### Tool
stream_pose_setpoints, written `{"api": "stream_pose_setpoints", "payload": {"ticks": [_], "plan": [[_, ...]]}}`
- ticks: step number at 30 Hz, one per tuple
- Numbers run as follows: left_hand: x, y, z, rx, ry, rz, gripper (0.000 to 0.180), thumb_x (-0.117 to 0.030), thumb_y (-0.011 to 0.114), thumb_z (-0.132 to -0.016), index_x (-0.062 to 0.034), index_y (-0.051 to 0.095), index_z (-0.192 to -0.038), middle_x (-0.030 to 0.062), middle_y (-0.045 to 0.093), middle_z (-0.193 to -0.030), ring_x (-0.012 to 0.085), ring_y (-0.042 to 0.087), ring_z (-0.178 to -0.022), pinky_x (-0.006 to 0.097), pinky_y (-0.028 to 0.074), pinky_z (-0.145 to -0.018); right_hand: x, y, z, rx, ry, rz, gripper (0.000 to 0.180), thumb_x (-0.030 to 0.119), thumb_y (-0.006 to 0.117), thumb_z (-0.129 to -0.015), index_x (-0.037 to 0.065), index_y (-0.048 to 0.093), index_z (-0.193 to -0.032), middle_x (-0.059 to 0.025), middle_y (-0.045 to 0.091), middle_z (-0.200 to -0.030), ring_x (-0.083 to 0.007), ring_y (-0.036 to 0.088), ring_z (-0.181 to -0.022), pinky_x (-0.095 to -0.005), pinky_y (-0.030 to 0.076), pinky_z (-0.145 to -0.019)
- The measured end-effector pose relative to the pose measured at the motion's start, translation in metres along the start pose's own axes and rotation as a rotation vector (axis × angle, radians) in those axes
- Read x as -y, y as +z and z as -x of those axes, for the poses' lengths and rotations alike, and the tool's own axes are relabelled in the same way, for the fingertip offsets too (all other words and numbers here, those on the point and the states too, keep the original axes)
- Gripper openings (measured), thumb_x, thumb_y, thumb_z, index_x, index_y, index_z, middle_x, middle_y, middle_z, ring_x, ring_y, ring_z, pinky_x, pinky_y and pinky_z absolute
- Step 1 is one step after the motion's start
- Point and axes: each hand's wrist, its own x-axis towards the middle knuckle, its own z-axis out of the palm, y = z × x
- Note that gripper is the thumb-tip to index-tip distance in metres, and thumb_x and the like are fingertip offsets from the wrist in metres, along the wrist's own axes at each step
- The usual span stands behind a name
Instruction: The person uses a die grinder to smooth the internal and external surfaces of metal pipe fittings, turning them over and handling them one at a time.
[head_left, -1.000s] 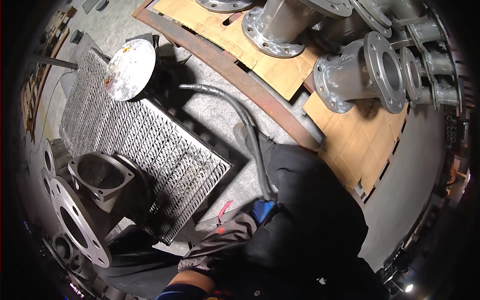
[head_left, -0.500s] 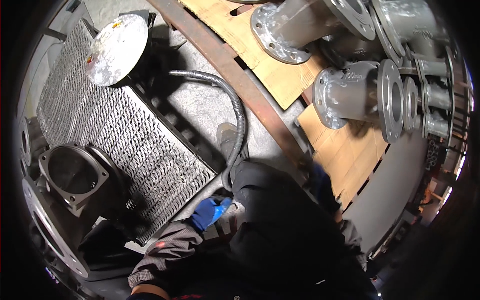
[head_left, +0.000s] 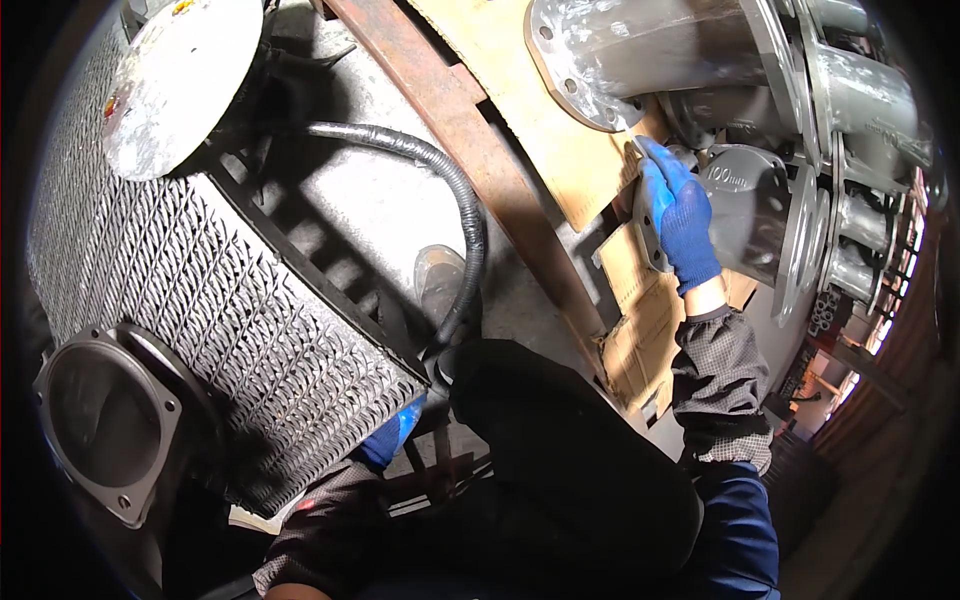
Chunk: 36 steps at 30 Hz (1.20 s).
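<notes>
My right hand (head_left: pixel 678 215), in a blue glove, reaches out to the right and grips the round flange of a grey cast pipe fitting (head_left: pixel 745 210) that lies on a wooden pallet (head_left: pixel 520 110). My left hand (head_left: pixel 392 438), also blue-gloved, is low beside my dark trouser leg (head_left: pixel 570 470), touching the near edge of a metal grating platform (head_left: pixel 200 300); its fingers are mostly hidden. A black corrugated hose (head_left: pixel 440 170) curves down over the concrete floor toward my shoe (head_left: pixel 440 285).
Several large flanged grey pipe fittings (head_left: pixel 660 50) are stacked on the pallet at the upper right. A rusty steel beam (head_left: pixel 470 150) runs diagonally beside it. A round metal disc (head_left: pixel 175 80) and a square-flanged dark fitting (head_left: pixel 105 420) rest on the grating.
My right hand has come out from behind my body and reached up to the fitting's flange on the pallet. My view has swung closer to the pallet. The left hand stays by the grating edge.
</notes>
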Motion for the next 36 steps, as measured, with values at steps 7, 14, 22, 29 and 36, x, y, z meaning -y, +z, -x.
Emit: {"api": "stream_pose_setpoints", "payload": {"ticks": [7, 14, 22, 29, 36], "plan": [[0.047, 0.049, 0.023, 0.076, -0.071, 0.137, 0.031, -0.023, 0.061, -0.090, 0.0000, 0.058, -0.109, 0.0119, 0.065, -0.097, 0.0216, 0.062, -0.087, 0.033, 0.051, -0.078, 0.003, 0.018, -0.018, -0.145, -0.032, -0.050, 0.029, 0.012, 0.062, -0.085, 0.011, 0.065, -0.113, -0.0146, 0.066, -0.102, -0.0283, 0.064, -0.093, -0.0332, 0.050, -0.081], [0.068, 0.080, 0.032, 0.213, -0.181, 0.541, 0.035, -0.016, 0.054, -0.095, 0.0000, 0.045, -0.124, 0.0130, 0.059, -0.109, 0.0186, 0.060, -0.093, 0.029, 0.055, -0.077, 0.010, 0.012, -0.033, -0.179, -0.269, 0.151, 0.033, 0.005, 0.063, -0.081, 0.014, 0.066, -0.112, -0.0131, 0.066, -0.097, -0.0283, 0.065, -0.085, -0.0351, 0.051, -0.077], [0.064, 0.065, 0.033, 0.195, -0.342, 0.719, 0.033, -0.016, 0.054, -0.095, -0.0001, 0.046, -0.123, 0.0126, 0.059, -0.108, 0.0180, 0.060, -0.092, 0.028, 0.054, -0.076, 0.007, 0.024, -0.034, -0.236, -0.224, 0.067, 0.035, 0.003, 0.065, -0.078, 0.014, 0.067, -0.111, -0.0116, 0.067, -0.095, -0.0269, 0.065, -0.086, -0.0334, 0.051, -0.079], [0.059, 0.056, 0.030, 0.171, -0.405, 0.764, 0.032, -0.016, 0.055, -0.094, -0.0002, 0.047, -0.121, 0.0122, 0.059, -0.107, 0.0174, 0.060, -0.092, 0.028, 0.054, -0.076, 0.004, 0.028, -0.034, -0.233, -0.246, 0.041, 0.038, 0.001, 0.066, -0.077, 0.015, 0.067, -0.112, -0.0114, 0.067, -0.096, -0.0259, 0.065, -0.088, -0.0321, 0.051, -0.080], [0.056, 0.053, 0.027, 0.153, -0.442, 0.790, 0.031, -0.016, 0.055, -0.094, -0.0003, 0.048, -0.120, 0.0118, 0.060, -0.106, 0.0168, 0.060, -0.091, 0.027, 0.054, -0.076, 0.005, 0.029, -0.038, -0.228, -0.170, 0.062, 0.035, 0.002, 0.064, -0.079, 0.017, 0.068, -0.111, -0.0115, 0.067, -0.096, -0.0268, 0.065, -0.086, -0.0328, 0.051, -0.077]]}}
